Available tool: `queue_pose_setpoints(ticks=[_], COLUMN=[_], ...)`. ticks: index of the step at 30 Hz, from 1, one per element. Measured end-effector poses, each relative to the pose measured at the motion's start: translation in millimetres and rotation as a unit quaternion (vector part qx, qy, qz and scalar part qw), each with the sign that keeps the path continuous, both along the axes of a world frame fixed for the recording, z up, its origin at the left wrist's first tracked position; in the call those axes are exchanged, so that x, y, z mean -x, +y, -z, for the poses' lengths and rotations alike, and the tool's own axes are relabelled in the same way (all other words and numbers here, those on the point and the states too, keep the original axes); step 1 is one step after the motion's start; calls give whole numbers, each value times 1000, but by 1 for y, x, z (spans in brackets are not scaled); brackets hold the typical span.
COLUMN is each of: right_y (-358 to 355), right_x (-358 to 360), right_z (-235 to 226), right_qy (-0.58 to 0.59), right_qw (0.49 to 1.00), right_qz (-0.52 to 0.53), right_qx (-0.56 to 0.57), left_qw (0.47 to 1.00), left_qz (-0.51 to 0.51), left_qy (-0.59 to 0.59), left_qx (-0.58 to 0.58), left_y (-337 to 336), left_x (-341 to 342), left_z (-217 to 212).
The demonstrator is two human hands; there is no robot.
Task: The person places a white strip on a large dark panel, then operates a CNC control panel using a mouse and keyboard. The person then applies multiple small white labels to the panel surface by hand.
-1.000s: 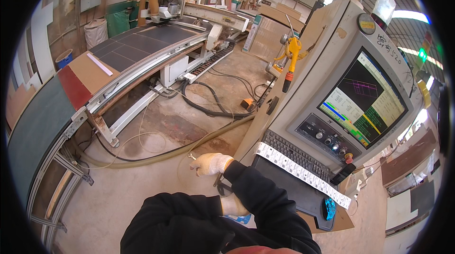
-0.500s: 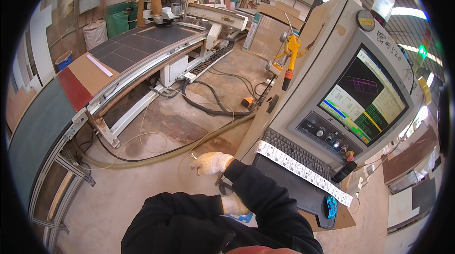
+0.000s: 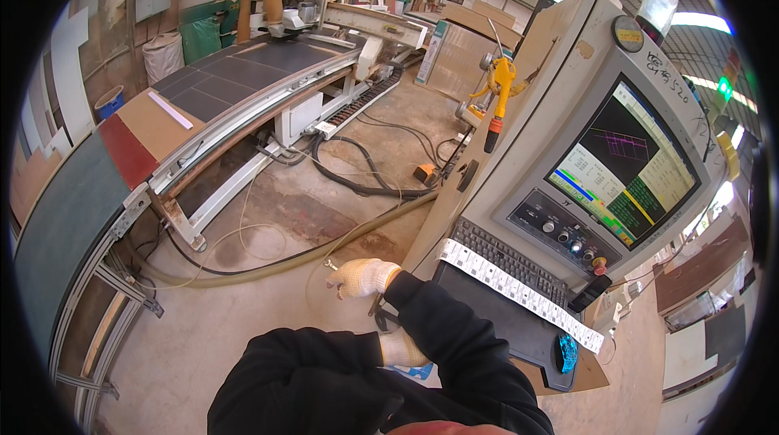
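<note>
My right hand (image 3: pixel 363 277), in a white glove, reaches out over the concrete floor beside the control console (image 3: pixel 568 110). Its fingers are closed around a small silver metal tool (image 3: pixel 330 264) that sticks out to the left. My left hand (image 3: pixel 402 349), also gloved, is tucked under my right forearm; only its wrist and cuff show, the fingers are hidden. Both sleeves are black. The console's dark keyboard (image 3: pixel 503 260) and lit screen (image 3: pixel 625 163) are just right of my right hand.
A long machine bed (image 3: pixel 235 78) with dark panels runs along the left. Thick hoses and cables (image 3: pixel 357 183) lie across the floor. A yellow air tool (image 3: pixel 499 94) hangs on the console's side. A blue mouse (image 3: pixel 565 351) rests on the console shelf.
Both hands keep almost the same pose and place. The view has shifted only slightly.
</note>
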State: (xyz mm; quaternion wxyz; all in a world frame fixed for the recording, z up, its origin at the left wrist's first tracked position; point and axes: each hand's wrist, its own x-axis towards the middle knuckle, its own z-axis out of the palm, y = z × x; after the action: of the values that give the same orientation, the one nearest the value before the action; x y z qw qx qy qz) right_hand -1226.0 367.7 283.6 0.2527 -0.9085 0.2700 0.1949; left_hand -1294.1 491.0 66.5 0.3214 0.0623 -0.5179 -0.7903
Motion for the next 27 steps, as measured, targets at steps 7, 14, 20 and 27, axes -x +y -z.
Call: queue_pose_setpoints(ticks=[7,14,20,27], right_y=[-2,-1,-1,-1], right_x=[0,0,-1,0], right_z=[4,2,2,4], right_qy=[-5,-5,-2,-7], right_qw=[1000,1000,1000,1000], right_qz=[-10,-8,-9,-5], right_qx=[7,4,5,3], left_qw=[953,958,984,920], left_qz=[-95,-101,-75,-136], left_qy=[-109,-93,-15,-128], left_qx=[266,251,162,345], left_y=[5,4,6,1], left_x=[-11,-10,-10,-9], left_z=[-10,-12,-25,-13])
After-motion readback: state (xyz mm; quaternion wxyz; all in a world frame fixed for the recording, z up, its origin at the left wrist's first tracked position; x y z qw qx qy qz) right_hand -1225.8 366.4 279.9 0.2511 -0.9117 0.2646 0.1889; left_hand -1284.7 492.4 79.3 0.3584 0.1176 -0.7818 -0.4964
